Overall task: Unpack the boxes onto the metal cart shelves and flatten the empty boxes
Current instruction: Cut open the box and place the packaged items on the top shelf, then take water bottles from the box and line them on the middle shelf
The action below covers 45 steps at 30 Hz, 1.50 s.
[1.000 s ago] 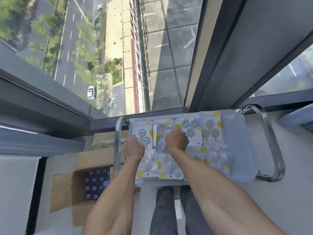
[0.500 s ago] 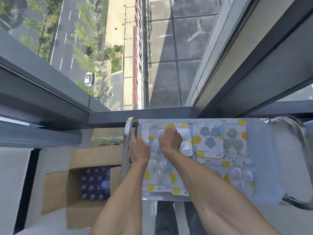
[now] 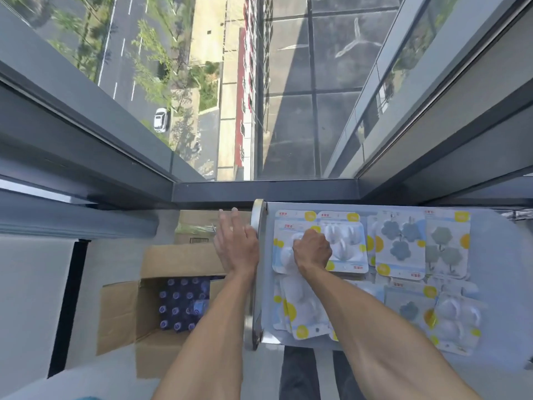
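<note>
Glossy blister packs on metal cart, right grip pinching one, left grip wide

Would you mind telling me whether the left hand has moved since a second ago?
Yes. The left hand has moved left off the cart shelf, past the cart handle, and now hovers open over the open cardboard box.
</note>
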### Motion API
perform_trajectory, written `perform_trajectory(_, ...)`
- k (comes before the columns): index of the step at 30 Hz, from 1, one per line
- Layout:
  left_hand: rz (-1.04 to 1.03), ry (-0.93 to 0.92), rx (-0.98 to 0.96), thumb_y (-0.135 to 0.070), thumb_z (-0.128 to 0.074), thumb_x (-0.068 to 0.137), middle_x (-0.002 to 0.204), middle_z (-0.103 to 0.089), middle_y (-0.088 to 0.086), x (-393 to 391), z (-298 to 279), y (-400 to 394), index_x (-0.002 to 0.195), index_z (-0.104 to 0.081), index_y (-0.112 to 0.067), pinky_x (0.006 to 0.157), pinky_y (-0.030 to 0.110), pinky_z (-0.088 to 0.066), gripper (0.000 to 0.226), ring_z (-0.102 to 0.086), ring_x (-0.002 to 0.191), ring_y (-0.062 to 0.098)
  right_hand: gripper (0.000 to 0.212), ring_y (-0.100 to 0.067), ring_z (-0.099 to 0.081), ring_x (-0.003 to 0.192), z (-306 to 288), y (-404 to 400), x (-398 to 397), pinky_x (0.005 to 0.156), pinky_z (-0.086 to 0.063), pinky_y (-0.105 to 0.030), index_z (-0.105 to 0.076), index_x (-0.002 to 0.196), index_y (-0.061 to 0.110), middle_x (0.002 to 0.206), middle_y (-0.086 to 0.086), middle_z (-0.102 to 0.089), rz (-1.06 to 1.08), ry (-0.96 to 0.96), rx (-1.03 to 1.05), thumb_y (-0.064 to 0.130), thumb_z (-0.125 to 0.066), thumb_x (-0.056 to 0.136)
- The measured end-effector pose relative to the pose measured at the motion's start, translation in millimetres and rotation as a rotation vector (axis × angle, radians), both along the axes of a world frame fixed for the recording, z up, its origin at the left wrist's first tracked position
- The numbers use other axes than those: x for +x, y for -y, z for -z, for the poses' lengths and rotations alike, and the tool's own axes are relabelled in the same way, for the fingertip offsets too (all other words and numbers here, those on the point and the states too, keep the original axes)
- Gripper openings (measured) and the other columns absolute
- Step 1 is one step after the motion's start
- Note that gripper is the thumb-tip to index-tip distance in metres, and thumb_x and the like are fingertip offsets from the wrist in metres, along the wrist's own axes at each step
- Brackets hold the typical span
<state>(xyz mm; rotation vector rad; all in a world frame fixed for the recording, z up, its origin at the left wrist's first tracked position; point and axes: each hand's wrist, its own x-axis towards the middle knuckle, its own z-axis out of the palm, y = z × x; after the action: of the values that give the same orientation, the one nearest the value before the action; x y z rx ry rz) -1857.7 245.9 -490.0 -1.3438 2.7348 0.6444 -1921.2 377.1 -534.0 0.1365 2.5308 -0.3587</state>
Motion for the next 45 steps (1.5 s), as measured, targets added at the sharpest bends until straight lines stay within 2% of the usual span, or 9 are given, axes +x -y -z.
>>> perform_trajectory(6,0.032,0.072,0.080,-0.034,-0.040,0.100,0.162,-0.022,0.016,5,9,-6,0.151,-0.038,-0.020,0.114,0.047,-0.025,0.053,-0.029,0.144,0.033,0.020,-0.032,-0.065,0.093,-3,11,-3,0.072,-0.047,-0.033,-0.063,0.094,0.008,0.100,-0.013,-0.067,-0.008,-0.009,-0.049,0.027,-0.060,0.091)
perform_trajectory(10,0.044,0.060,0.115,-0.043,-0.041,0.099,0.163,-0.019,0.014,9,8,-6,0.152,-0.036,-0.024,0.117,0.046,-0.021,0.057,-0.026,0.146,0.031,0.032,-0.032,-0.059,0.104,-8,12,-3,0.079,-0.046,-0.036,-0.060,0.109,0.008,0.111,-0.012,-0.062,0.007,-0.032,-0.069,0.035,-0.057,0.092)
perform_trajectory(14,0.105,0.130,0.097,-0.050,-0.038,0.099,0.164,-0.012,0.015,22,3,-4,0.155,-0.028,-0.027,0.119,0.047,-0.016,0.061,-0.019,0.149,0.029,0.038,-0.031,-0.047,0.117,-17,-1,6,0.094,-0.037,-0.042,-0.051,0.128,0.014,0.126,-0.012,-0.052,-0.110,-0.096,0.048,0.031,-0.052,0.094)
perform_trajectory(18,0.089,0.125,0.136,-0.049,-0.039,0.097,0.165,-0.009,0.016,25,-10,-8,0.156,-0.026,-0.026,0.120,0.047,-0.012,0.065,-0.013,0.151,0.028,0.039,-0.030,-0.046,0.118,-40,-2,15,0.101,-0.031,-0.043,-0.048,0.130,0.017,0.129,-0.012,-0.048,-0.186,-0.073,0.152,0.022,-0.050,0.092)
perform_trajectory(25,0.054,0.084,0.217,-0.044,-0.042,0.095,0.162,-0.019,0.014,60,-40,-33,0.152,-0.034,-0.023,0.116,0.048,-0.024,0.061,-0.026,0.146,0.030,0.041,-0.034,-0.044,0.122,-81,-14,68,0.103,-0.034,-0.044,-0.047,0.131,0.015,0.134,-0.015,-0.043,-0.129,-0.040,0.036,0.020,-0.052,0.091)
perform_trajectory(28,-0.108,0.091,0.249,-0.038,-0.039,0.098,0.155,-0.031,0.013,114,-48,-46,0.148,-0.037,-0.018,0.107,0.048,-0.038,0.053,-0.044,0.132,0.031,0.046,-0.034,-0.046,0.121,-96,-36,104,0.101,-0.038,-0.043,-0.044,0.136,0.014,0.135,-0.016,-0.044,-0.128,-0.054,0.013,0.016,-0.051,0.090)
perform_trajectory(33,-0.265,0.171,0.344,-0.026,-0.046,0.097,0.143,-0.041,0.016,226,-46,-62,0.140,-0.043,-0.012,0.095,0.042,-0.043,0.046,-0.052,0.118,0.034,0.045,-0.034,-0.053,0.118,-121,-80,165,0.089,-0.044,-0.037,-0.050,0.135,0.014,0.133,-0.015,-0.050,-0.107,0.009,-0.094,0.018,-0.052,0.090)
perform_trajectory(37,-0.325,0.195,0.386,-0.023,-0.050,0.096,0.140,-0.046,0.020,308,-39,-65,0.144,-0.041,-0.008,0.097,0.044,-0.043,0.051,-0.054,0.120,0.039,0.038,-0.032,-0.058,0.114,-138,-127,218,0.085,-0.046,-0.033,-0.056,0.129,0.013,0.127,-0.013,-0.059,-0.046,0.011,-0.093,0.017,-0.052,0.091)
perform_trajectory(45,-0.151,0.129,0.303,-0.015,-0.054,0.095,0.123,-0.059,0.018,458,-61,-93,0.123,-0.061,-0.009,0.092,0.039,-0.044,0.030,-0.057,0.109,0.034,0.016,-0.031,-0.062,0.108,-155,-204,377,0.080,-0.047,-0.030,-0.060,0.105,0.014,0.117,-0.014,-0.066,0.139,0.071,-0.128,0.017,-0.056,0.090)
